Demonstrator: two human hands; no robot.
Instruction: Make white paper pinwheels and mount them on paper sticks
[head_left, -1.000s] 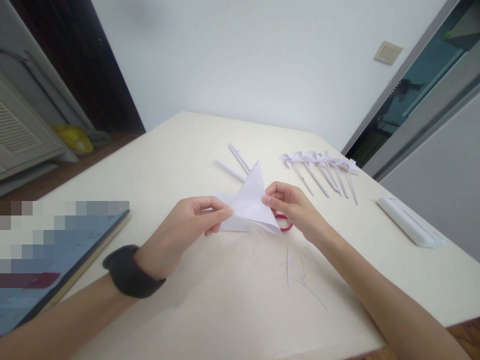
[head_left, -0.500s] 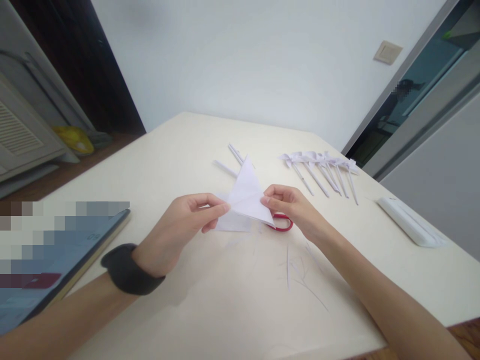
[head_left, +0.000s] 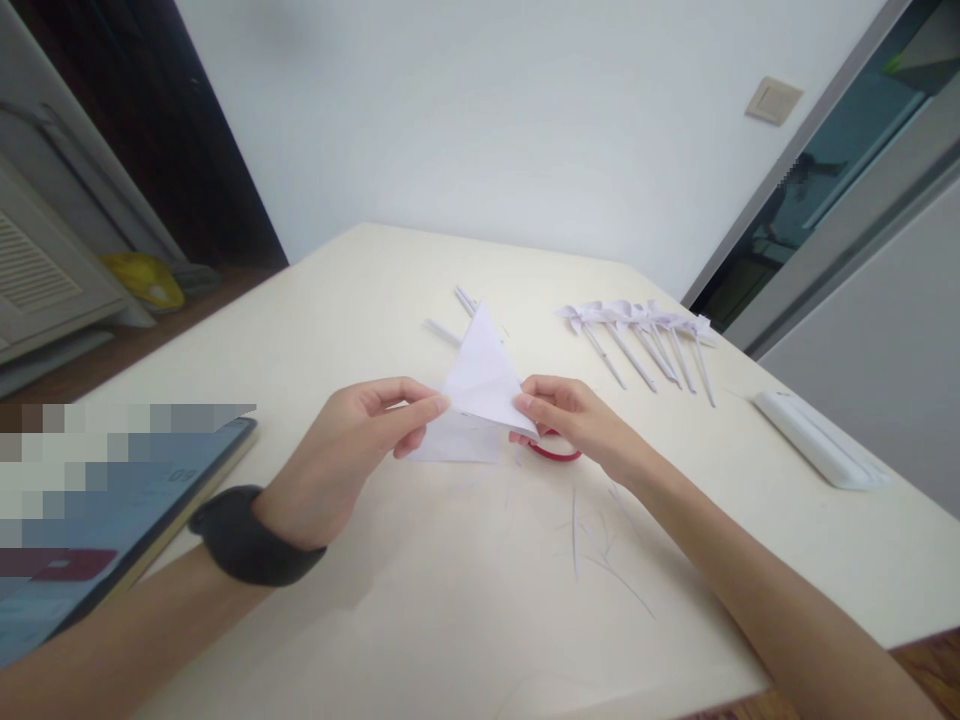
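Observation:
A folded white paper triangle (head_left: 482,378) is held just above the cream table (head_left: 315,320), its point aimed away from me. My left hand (head_left: 352,450), with a black band on the wrist, pinches the triangle's left corner between thumb and forefinger. The right corner is pinched by my right hand (head_left: 574,420). A flat white paper piece (head_left: 454,443) lies under the triangle. Red scissor handles (head_left: 553,452) peek out from under my right hand.
Several white paper pinwheels on sticks (head_left: 645,335) lie in a row at the far right. Rolled paper sticks (head_left: 457,310) lie behind the triangle. A white box (head_left: 821,453) sits at the right edge, a book (head_left: 112,520) at the left. Thin paper slivers (head_left: 592,545) are scattered near me.
Both hands have shifted slightly left and turned the paper triangle, so its tip now stands more upright and further left. The pinch on both corners is unchanged.

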